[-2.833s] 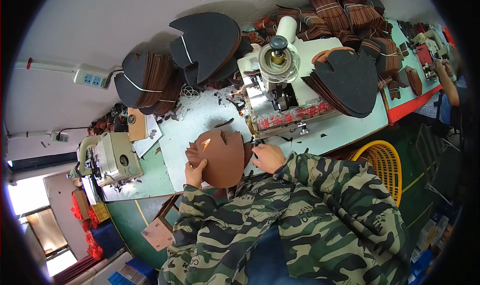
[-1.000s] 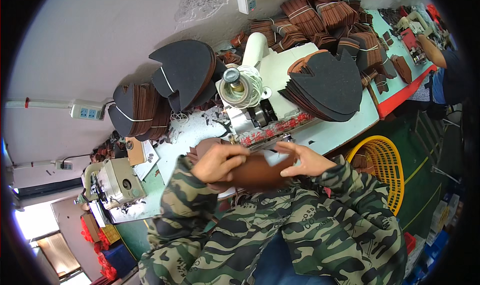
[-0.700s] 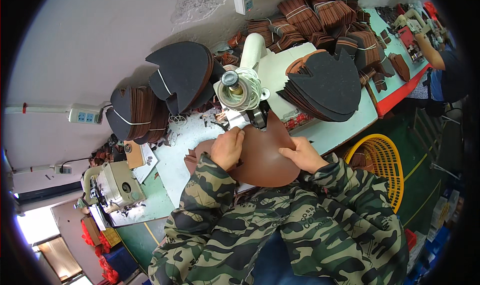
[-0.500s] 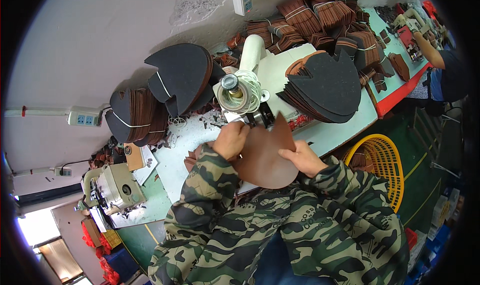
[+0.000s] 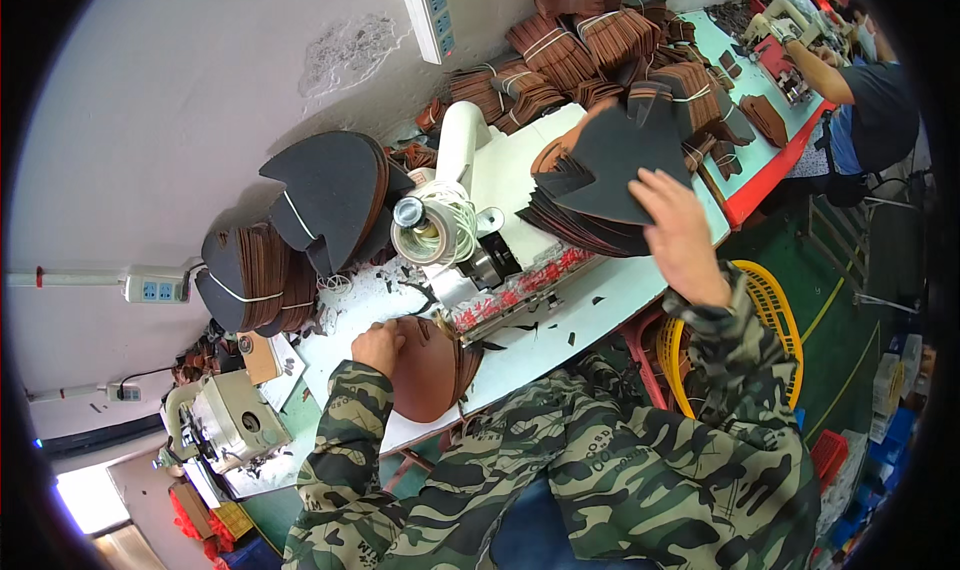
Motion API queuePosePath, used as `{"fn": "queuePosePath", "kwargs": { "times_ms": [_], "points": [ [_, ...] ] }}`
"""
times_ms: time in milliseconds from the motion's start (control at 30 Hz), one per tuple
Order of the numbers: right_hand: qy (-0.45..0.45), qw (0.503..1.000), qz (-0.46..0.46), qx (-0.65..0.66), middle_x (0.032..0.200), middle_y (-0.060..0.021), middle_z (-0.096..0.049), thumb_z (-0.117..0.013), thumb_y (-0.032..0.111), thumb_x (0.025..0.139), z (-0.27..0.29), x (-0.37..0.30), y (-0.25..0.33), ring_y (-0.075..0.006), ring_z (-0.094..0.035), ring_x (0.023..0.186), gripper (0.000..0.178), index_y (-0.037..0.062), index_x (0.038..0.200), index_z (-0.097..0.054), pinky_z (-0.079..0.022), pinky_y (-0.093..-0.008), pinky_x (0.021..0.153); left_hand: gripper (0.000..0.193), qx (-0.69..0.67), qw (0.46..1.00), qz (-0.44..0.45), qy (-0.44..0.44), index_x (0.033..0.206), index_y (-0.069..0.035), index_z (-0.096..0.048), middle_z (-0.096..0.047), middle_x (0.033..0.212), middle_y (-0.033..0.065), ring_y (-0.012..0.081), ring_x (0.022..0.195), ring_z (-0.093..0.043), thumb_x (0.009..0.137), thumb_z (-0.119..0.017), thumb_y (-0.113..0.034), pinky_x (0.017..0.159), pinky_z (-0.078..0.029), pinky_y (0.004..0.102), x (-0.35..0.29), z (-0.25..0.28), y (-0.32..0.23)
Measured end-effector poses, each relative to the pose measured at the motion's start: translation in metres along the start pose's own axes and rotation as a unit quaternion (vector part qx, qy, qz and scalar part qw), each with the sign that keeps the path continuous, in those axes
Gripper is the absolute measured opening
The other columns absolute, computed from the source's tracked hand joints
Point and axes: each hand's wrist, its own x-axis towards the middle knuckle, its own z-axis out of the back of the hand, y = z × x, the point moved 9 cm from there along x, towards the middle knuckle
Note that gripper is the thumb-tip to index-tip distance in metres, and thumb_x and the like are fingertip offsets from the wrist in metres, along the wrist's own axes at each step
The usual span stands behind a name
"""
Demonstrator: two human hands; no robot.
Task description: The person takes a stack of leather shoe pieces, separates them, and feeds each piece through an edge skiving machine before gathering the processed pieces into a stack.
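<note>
My left hand is closed with curled fingers at the left edge of a brown leather piece. That piece lies on a small pile of like pieces at the table's near edge. To the right, my right hand reaches over a stack of dark leather pieces. Its fingers are stretched out and rest on the top piece near its right edge; the thumb is hidden. Between the hands stands a cream machine with a coil of pale cord around its post.
Bundled dark pieces lean by the wall at left. Tied brown bundles pile up behind the machine. A second machine sits at lower left. A yellow basket stands on the floor at right. A co-worker sits at far right.
The brown leather piece held in both hands has gone down onto the pile at left, with my left hand by it. My right hand has moved up and right to the dark stack.
</note>
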Motion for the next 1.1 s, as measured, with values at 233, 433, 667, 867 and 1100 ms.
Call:
{"fn": "queuePosePath", "kwargs": {
  "times_ms": [233,433,667,867,1100],
  "points": [
    [0.029,0.957,0.07,0.279,0.11,-0.0172,-0.061,-0.068,0.019,0.078,-0.057,-0.046,0.053,-0.0336,-0.056,0.105,0.043,-0.0002,0.115,-0.057,-0.043,-0.0399,0.093,0.024,0.005,0.994,0.035,-0.1,0.102,-0.016,-0.061,-0.062,0.082,0.0099,0.0314,0.07,-0.064,0.081,-0.064,-0.026,0.061,-0.052,0.0423,-0.016,0.019,-0.011],
    [0.278,0.835,0.014,0.475,0.12,-0.0167,-0.06,-0.072,0.019,0.078,-0.117,-0.069,0.079,-0.0285,-0.058,0.109,0.05,-0.0008,0.12,-0.055,-0.044,-0.0363,0.094,0.024,-0.2,0.919,-0.275,0.2,0.106,-0.008,-0.063,-0.064,0.091,0.0143,0.0333,0.074,-0.063,0.085,-0.059,-0.016,0.069,-0.051,0.0374,-0.044,0.055,-0.11],
    [0.371,0.662,-0.206,0.618,0.1,-0.0079,-0.066,-0.063,0.015,0.086,-0.179,-0.089,0.063,-0.0128,-0.06,0.09,0.032,-0.0045,0.112,-0.061,-0.047,-0.0279,0.082,0.019,-0.576,0.808,-0.005,0.124,0.099,0.001,-0.056,-0.057,0.064,0.0114,0.0155,0.046,-0.059,0.095,-0.046,-0.015,0.041,-0.045,0.0302,-0.017,0.093,-0.137],
    [0.333,0.696,-0.216,0.598,0.094,-0.0085,-0.067,-0.056,0.011,0.089,-0.181,-0.069,0.077,-0.013,-0.06,0.085,0.026,-0.0074,0.106,-0.062,-0.048,-0.0286,0.077,0.03,-0.348,0.934,0.052,0.053,0.097,0.002,-0.061,-0.063,0.075,0.0241,0.0395,0.071,-0.064,0.091,-0.049,-0.025,0.064,-0.05,0.0465,0.016,0.077,-0.112],
    [0.412,0.589,-0.274,0.638,0.105,-0.0135,-0.063,-0.051,0.016,0.093,-0.165,-0.1,0.097,-0.0188,-0.063,0.089,0.035,-0.005,0.12,-0.05,-0.051,-0.0309,0.077,0.029,-0.396,0.916,-0.019,0.055,0.08,0.004,-0.063,-0.059,0.063,0.0108,0.0205,0.056,-0.058,0.09,-0.052,-0.021,0.057,-0.045,0.033,0.055,0.084,-0.123]
  ]
}}
